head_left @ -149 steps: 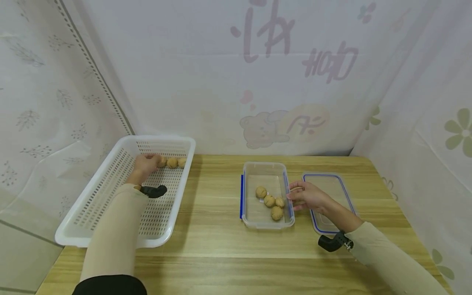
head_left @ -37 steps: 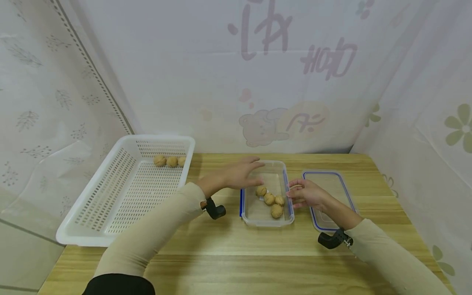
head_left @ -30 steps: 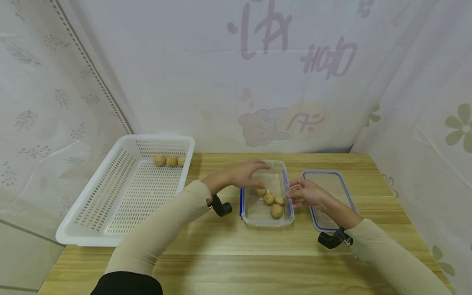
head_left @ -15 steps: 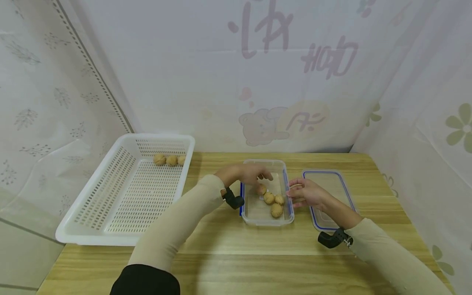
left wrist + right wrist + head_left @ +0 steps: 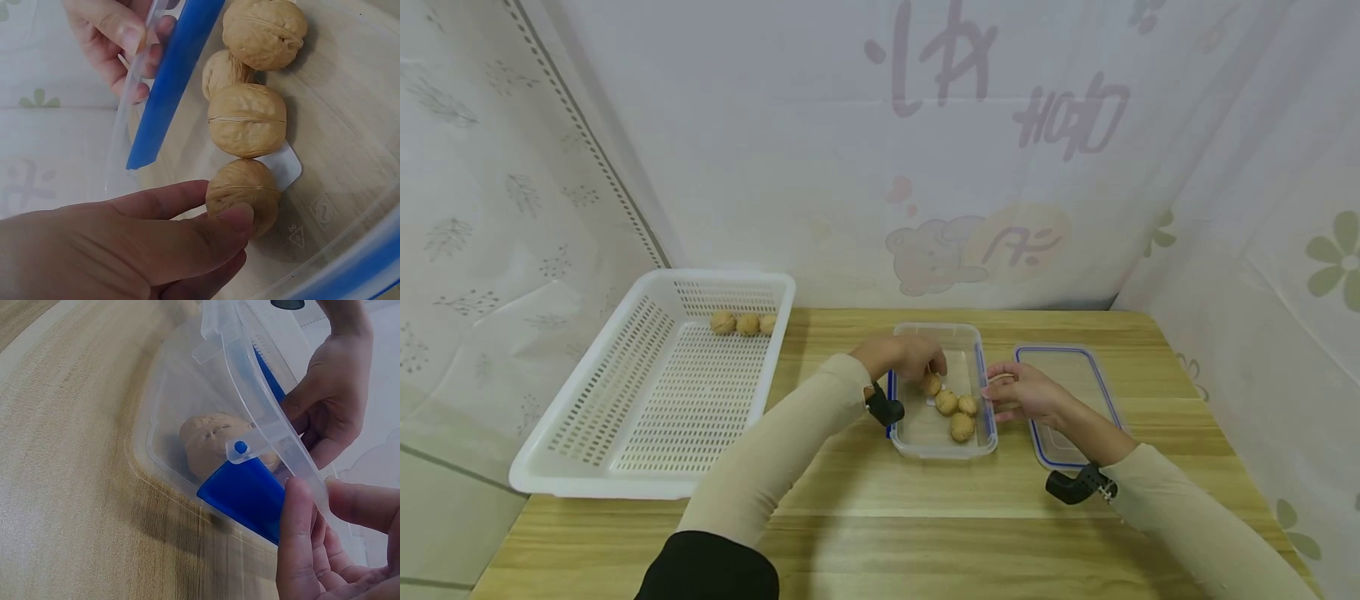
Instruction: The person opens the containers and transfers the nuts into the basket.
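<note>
My left hand (image 5: 913, 358) reaches down into a clear plastic food box (image 5: 917, 435). In the left wrist view its thumb and fingers pinch a walnut (image 5: 240, 184), which sits on the box floor at the end of a short row. Several other walnuts (image 5: 962, 427) lie beside it, touching one another. My right hand (image 5: 1028, 395) is at the box's right side; in the right wrist view its thumb and fingers grip the rim (image 5: 306, 475) above a blue side clip (image 5: 247, 497) that hangs down.
A white slotted basket (image 5: 572, 477) stands at the left, with a few walnuts (image 5: 747, 324) in its far right corner. Right of the box lies its clear lid with a blue seal (image 5: 1071, 400), partly under my right arm. Patterned curtains enclose the wooden table (image 5: 940, 542).
My left hand has left the walnuts in the basket, crossed right to the box, and come down with its fingers around the nearest walnut. My right hand has stayed at the box's side.
</note>
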Available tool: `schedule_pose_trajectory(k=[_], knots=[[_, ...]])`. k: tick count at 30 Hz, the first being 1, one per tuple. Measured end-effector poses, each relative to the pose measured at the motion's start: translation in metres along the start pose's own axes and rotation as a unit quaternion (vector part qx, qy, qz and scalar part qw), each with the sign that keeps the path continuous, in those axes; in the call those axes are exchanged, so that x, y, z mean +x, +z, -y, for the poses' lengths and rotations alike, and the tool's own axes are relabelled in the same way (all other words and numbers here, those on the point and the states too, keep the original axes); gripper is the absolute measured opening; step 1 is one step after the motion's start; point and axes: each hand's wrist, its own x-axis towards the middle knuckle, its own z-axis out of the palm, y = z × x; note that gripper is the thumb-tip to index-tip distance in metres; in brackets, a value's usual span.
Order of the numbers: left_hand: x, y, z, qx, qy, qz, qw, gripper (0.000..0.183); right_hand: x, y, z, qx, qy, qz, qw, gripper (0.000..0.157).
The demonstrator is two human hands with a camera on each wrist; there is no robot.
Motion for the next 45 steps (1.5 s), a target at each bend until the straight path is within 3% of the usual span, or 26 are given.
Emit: schedule_pose_trajectory(k=[7,12,17,21,27,35,41,45], knots=[[-0.001,-0.001,-0.003,0.009,0.007,0.001,0.9999,0.038,0.0,-0.001,0.0,0.001,0.0,0.0,1.0,0.044],[0.0,0.0,-0.003,0.002,0.021,0.005,0.9998,0.015,0.0,-0.001,-0.001,0.001,0.001,0.002,1.0,0.045],[0.001,0.001,-0.003,-0.016,0.036,0.014,0.9991,0.035,0.0,0.0,-0.001,-0.002,0.001,0.0,1.0,0.045],[0.0,0.003,-0.003,-0.01,0.028,-0.005,0.9995,0.018,0.0,0.0,-0.001,-0.004,-0.002,0.001,1.0,0.044],[0.0,0.007,-0.003,-0.006,0.012,-0.02,0.9997,0.039,-0.002,0.0,-0.003,0.002,0.0,0.003,1.0,0.04],[-0.001,0.005,0.0,-0.068,0.03,-0.053,0.9958,0.039,-0.002,0.0,-0.003,0.005,-0.004,0.006,1.0,0.038],[-0.001,0.002,0.005,-0.088,0.032,-0.072,0.993,0.044,-0.001,0.0,-0.003,0.002,-0.003,0.005,1.0,0.039],[-0.005,-0.005,0.007,-0.104,0.054,-0.087,0.9893,0.042,0.0,0.0,-0.003,0.002,-0.003,0.002,1.0,0.041]])
